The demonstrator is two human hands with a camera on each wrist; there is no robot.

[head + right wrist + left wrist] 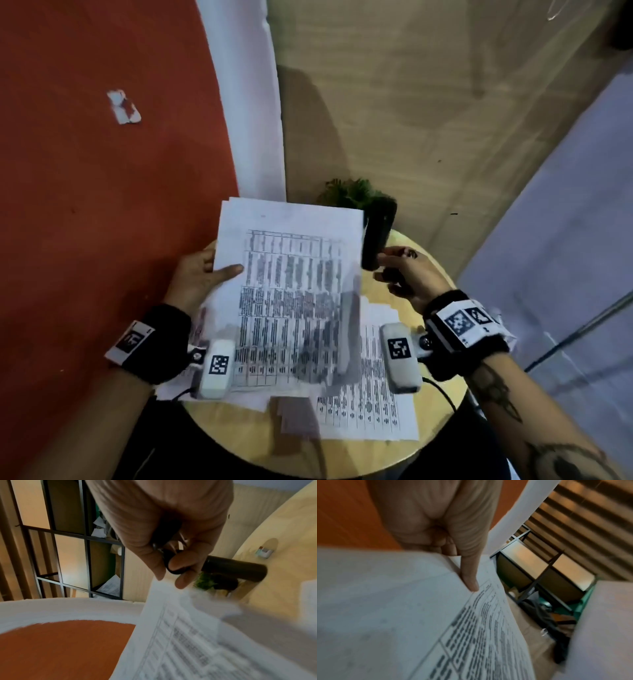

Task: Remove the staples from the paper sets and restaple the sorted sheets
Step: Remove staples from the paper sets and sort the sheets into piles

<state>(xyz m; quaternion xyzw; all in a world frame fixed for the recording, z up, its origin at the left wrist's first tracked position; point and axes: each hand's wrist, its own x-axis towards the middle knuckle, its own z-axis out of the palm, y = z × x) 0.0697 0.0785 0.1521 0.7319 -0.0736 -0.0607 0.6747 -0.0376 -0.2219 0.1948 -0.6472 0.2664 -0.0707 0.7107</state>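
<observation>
Fingers of our left hand pinch the sheets at their left edge, thumb pressed flat on the top page, the other fingers hidden beneath. We hold the sheets raised above the round table, tilted toward the head camera. Our right hand is at their right edge; its fingers curl round a small black tool with metal parts, which we take for the staple remover, though motion blur leaves this uncertain. From the right wrist view the thumb and a fingertip lie at the corner of the top page; we cannot tell whether they grip it. The sheets are white, several deep, their edges slightly fanned, and printed with a ruled table of dense dark entries. More printed pages lie flat on the table below. A black cylinder stands behind the sheets, near a green plant, which is partly covered. No staple can be made out. The print is too blurred to read. Both wristbands carry square black-and-white markers, but no legible words.
</observation>
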